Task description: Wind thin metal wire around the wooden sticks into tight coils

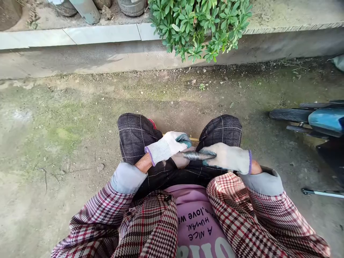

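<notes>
My right hand (224,156), in a white glove with dark grip coating, is closed around one end of a wire-wound stick (192,155). Silvery wire is coiled about the middle of this stick, which lies across my lap and points left. Just above its other end is my left hand (174,141), gloved the same way, with its fingers curled together. Whatever those fingers pinch is hidden. Below the left hand a greyish-pink piece (180,160) shows, its kind unclear. Between my knees runs a thin yellow edge (194,139), mostly covered by the hands and legs.
Ahead stands a low concrete wall (102,59) topped with pale tiles, with a leafy green bush (199,27) hanging over it. Several pots (131,6) stand behind the ledge. A dark-wheeled blue object (326,120) is at the right, above a thin rod (322,193) on the dirt ground.
</notes>
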The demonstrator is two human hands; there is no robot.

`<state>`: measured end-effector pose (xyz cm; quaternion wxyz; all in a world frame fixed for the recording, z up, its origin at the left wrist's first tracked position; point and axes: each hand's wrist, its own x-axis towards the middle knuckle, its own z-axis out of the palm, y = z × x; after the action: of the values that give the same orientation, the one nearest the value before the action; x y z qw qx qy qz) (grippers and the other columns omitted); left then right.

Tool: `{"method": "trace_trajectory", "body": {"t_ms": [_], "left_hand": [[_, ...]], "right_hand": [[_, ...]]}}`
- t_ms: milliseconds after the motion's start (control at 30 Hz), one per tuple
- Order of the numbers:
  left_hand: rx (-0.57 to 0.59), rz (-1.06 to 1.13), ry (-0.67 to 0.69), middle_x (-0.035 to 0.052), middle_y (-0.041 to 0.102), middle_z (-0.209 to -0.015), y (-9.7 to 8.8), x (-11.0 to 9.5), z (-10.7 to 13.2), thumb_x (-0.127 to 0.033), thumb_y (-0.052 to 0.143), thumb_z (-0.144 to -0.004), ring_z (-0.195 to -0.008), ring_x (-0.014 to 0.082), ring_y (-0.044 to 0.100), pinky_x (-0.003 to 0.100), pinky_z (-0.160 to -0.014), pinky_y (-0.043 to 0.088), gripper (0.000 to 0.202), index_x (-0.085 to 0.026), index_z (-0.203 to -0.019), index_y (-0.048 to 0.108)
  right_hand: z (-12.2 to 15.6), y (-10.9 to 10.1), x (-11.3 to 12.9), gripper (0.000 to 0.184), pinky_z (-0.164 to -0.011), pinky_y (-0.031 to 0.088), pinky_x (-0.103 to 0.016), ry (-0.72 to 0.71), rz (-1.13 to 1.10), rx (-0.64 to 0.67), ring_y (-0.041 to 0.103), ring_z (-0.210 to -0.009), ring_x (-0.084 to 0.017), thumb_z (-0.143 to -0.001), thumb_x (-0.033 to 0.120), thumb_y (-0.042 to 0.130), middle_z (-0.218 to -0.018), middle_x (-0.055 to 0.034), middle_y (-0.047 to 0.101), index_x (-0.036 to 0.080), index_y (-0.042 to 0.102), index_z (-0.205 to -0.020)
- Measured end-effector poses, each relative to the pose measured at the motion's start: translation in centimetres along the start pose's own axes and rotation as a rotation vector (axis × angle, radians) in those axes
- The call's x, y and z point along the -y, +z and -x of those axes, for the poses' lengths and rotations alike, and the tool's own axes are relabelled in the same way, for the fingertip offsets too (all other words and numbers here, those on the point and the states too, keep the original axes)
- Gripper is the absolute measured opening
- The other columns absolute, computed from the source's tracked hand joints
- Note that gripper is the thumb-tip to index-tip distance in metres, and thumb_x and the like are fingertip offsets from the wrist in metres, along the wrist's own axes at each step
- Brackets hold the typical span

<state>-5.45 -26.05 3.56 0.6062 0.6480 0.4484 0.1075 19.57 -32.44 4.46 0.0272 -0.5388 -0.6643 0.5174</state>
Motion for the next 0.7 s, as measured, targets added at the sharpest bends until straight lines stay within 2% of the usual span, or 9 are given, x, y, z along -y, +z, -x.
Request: {"method": "trace_trajectory", "body": {"t_ms": [100, 167, 267, 333, 433, 500, 567, 633, 700], "left_hand": [[-0.005, -0.046, 0.001, 0.0007, 0.070, -0.071, 0.2, 0.0, 0.0, -0.018, 0.061, -0.083, -0.067, 0.0141, 0.058, 0.026, -0.063, 0.045, 0.013, -0.016, -0.079, 0.073], [0.009, -0.031, 0.009, 0.0020, 0.073, -0.074, 0.2, 0.1, -0.1, -0.018, 0.061, -0.084, -0.069, 0.0146, 0.061, 0.026, -0.065, 0.048, 0.014, -0.016, -0.083, 0.075], [-0.003, 0.035, -0.007, 0.0042, 0.078, -0.083, 0.4, 0.0, -0.1, -0.019, 0.062, -0.085, -0.074, 0.0159, 0.066, 0.027, -0.069, 0.053, 0.017, -0.016, -0.090, 0.078], [0.004, 0.107, -0.009, 0.0052, 0.080, -0.090, 0.5, -0.2, 0.2, -0.019, 0.062, -0.085, -0.079, 0.0166, 0.069, 0.028, -0.075, 0.056, 0.020, -0.016, -0.096, 0.079], [0.035, 0.200, 0.032, 0.0067, 0.082, -0.100, 0.9, -0.6, 0.7, -0.021, 0.064, -0.087, -0.092, 0.0191, 0.073, 0.032, -0.089, 0.058, 0.019, -0.016, -0.098, 0.079], [0.049, 0.207, 0.055, 0.0071, 0.082, -0.100, 1.1, -0.6, 0.8, -0.023, 0.063, -0.090, -0.097, 0.0204, 0.074, 0.034, -0.093, 0.058, 0.018, -0.016, -0.094, 0.079], [0.052, 0.151, 0.063, 0.0068, 0.081, -0.096, 1.0, -0.2, 0.5, -0.025, 0.061, -0.093, -0.094, 0.0208, 0.074, 0.034, -0.092, 0.058, 0.019, -0.016, -0.090, 0.077], [0.039, 0.041, 0.067, 0.0065, 0.080, -0.090, 0.7, 0.4, -0.1, -0.025, 0.062, -0.094, -0.089, 0.0212, 0.073, 0.034, -0.088, 0.058, 0.020, -0.015, -0.086, 0.076], [0.023, -0.073, 0.087, 0.0070, 0.080, -0.090, 0.1, 1.0, -0.7, -0.026, 0.065, -0.093, -0.087, 0.0217, 0.073, 0.033, -0.085, 0.059, 0.018, -0.014, -0.086, 0.077]], "right_hand": [[-0.5, -0.2, -1.3, 0.005, -0.063, 0.041, -0.033, 0.023, 0.167, -0.044, 0.058, -0.063, -0.017, -0.082, 0.021, 0.068, -0.072, -0.0025, 0.071, 0.021, 0.073, -0.083], [-0.8, -0.7, -1.6, 0.007, -0.067, 0.043, -0.032, 0.057, 0.213, -0.094, 0.060, -0.067, -0.017, -0.083, 0.022, 0.066, -0.077, -0.0025, 0.073, 0.022, 0.073, -0.085], [-1.1, -1.4, -1.4, 0.005, -0.070, 0.045, -0.031, 0.133, 0.206, -0.239, 0.062, -0.070, -0.018, -0.081, 0.024, 0.066, -0.077, -0.0018, 0.071, 0.022, 0.071, -0.084], [-1.1, -1.6, -1.1, 0.006, -0.065, 0.045, -0.030, 0.160, 0.094, -0.362, 0.059, -0.067, -0.016, -0.082, 0.027, 0.068, -0.072, -0.0008, 0.065, 0.021, 0.069, -0.082], [-0.7, -1.8, -0.4, 0.024, -0.050, 0.043, -0.027, 0.160, -0.347, -0.425, 0.050, -0.056, -0.013, -0.082, 0.042, 0.074, -0.069, 0.0011, 0.059, 0.020, 0.067, -0.087], [-0.1, -1.9, 0.1, 0.038, -0.041, 0.039, -0.025, 0.154, -0.649, -0.372, 0.046, -0.049, -0.010, -0.077, 0.052, 0.080, -0.068, 0.0023, 0.059, 0.019, 0.066, -0.091], [0.5, -2.2, 0.6, 0.045, -0.037, 0.036, -0.023, 0.122, -0.791, -0.289, 0.046, -0.045, -0.009, -0.074, 0.054, 0.085, -0.067, 0.0029, 0.059, 0.018, 0.066, -0.093], [0.8, -2.4, 0.7, 0.044, -0.037, 0.036, -0.022, 0.065, -0.784, -0.131, 0.047, -0.043, -0.008, -0.074, 0.053, 0.087, -0.065, 0.0029, 0.059, 0.017, 0.065, -0.088], [0.8, -2.5, 0.6, 0.042, -0.039, 0.038, -0.022, 0.021, -0.694, 0.081, 0.049, -0.044, -0.009, -0.076, 0.053, 0.085, -0.063, 0.0032, 0.059, 0.016, 0.064, -0.083]]}}
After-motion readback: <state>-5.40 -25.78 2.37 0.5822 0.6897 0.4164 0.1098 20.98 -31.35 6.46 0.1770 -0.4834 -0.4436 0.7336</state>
